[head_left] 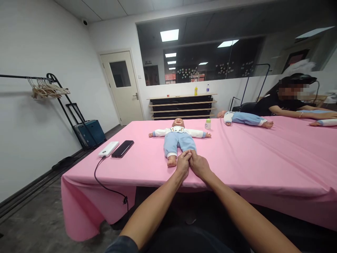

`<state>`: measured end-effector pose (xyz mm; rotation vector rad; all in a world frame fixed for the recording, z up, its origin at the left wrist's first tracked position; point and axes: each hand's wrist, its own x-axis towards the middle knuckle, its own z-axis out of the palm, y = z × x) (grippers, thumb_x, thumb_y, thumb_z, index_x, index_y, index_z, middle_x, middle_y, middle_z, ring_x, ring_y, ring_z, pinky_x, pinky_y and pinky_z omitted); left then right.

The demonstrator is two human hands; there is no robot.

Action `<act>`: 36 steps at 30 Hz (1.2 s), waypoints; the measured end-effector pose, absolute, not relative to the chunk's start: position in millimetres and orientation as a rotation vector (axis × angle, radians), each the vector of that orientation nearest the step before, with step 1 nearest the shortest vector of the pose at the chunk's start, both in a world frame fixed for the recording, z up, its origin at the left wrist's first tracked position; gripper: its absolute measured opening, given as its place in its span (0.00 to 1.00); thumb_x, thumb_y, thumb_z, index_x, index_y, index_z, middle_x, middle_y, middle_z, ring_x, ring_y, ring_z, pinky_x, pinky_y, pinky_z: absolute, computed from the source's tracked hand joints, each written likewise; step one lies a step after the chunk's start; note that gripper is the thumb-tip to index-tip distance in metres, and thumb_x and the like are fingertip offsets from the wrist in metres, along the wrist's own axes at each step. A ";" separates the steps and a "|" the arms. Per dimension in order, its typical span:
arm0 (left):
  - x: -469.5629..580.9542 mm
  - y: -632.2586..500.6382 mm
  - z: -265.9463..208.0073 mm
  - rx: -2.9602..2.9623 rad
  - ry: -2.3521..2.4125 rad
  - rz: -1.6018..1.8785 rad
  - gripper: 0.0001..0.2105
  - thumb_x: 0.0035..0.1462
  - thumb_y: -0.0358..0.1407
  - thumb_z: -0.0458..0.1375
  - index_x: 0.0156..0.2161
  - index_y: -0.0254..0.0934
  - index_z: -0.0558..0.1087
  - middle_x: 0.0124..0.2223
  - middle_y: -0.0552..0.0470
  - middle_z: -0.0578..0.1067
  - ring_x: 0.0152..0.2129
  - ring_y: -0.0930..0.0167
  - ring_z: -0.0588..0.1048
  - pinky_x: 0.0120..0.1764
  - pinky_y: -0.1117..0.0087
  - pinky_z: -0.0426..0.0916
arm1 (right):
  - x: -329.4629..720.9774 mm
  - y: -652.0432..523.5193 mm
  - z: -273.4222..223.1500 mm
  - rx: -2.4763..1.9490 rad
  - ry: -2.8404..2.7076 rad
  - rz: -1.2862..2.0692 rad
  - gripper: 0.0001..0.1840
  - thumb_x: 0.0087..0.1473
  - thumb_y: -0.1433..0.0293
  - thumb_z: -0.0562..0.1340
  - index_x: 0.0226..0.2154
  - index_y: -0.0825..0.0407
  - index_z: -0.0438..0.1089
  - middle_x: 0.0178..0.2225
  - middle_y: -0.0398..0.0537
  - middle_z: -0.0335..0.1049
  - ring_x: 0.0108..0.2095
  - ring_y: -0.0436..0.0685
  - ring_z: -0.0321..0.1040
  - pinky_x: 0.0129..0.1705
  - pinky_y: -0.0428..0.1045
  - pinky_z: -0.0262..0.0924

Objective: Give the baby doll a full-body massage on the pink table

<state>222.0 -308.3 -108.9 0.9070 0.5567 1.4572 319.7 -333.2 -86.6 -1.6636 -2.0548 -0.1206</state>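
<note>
A baby doll point(178, 137) lies on its back on the pink tablecloth, head away from me and arms spread wide. It wears a white top with a printed front and light blue trousers. My left hand point(183, 163) and my right hand point(199, 164) are closed side by side around the end of the doll's leg on the right, thumbs close together. They hide that foot. The doll's other foot point(172, 161) is bare and free, just left of my left hand. Beyond the doll's outstretched arm stands a small bottle with a green cap point(207, 124).
On the left of the table point(263, 158) lie a white power bank point(108, 149) with a black cable and a dark phone point(123, 149). A second doll point(244, 118) lies at the far right, near a co-worker point(281, 98) with arms on the table. A blue suitcase point(91, 133) stands left.
</note>
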 end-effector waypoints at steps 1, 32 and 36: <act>222.1 -309.0 -108.6 0.909 0.559 1.452 0.14 0.47 0.35 0.66 0.40 0.34 0.78 0.41 0.46 0.78 0.37 0.72 0.74 0.49 0.67 0.65 | 320.9 -331.8 -87.9 -1.684 -2.038 -0.115 0.15 0.68 0.65 0.44 0.48 0.53 0.59 0.31 0.50 0.75 0.29 0.57 0.72 0.28 0.47 0.47; 224.0 -312.1 -102.4 0.891 0.590 1.419 0.16 0.50 0.38 0.62 0.44 0.34 0.78 0.50 0.43 0.77 0.46 0.66 0.74 0.48 0.65 0.69 | 331.1 -335.8 -89.5 -1.504 -1.897 -0.003 0.18 0.65 0.59 0.50 0.47 0.50 0.69 0.37 0.50 0.77 0.34 0.57 0.72 0.35 0.46 0.54; 221.7 -315.2 -101.5 0.886 0.620 1.389 0.17 0.51 0.41 0.62 0.45 0.36 0.78 0.49 0.43 0.77 0.44 0.65 0.75 0.42 0.66 0.71 | 332.1 -337.6 -84.5 -1.512 -1.901 -0.006 0.22 0.68 0.59 0.44 0.44 0.50 0.69 0.38 0.49 0.76 0.35 0.55 0.72 0.36 0.46 0.54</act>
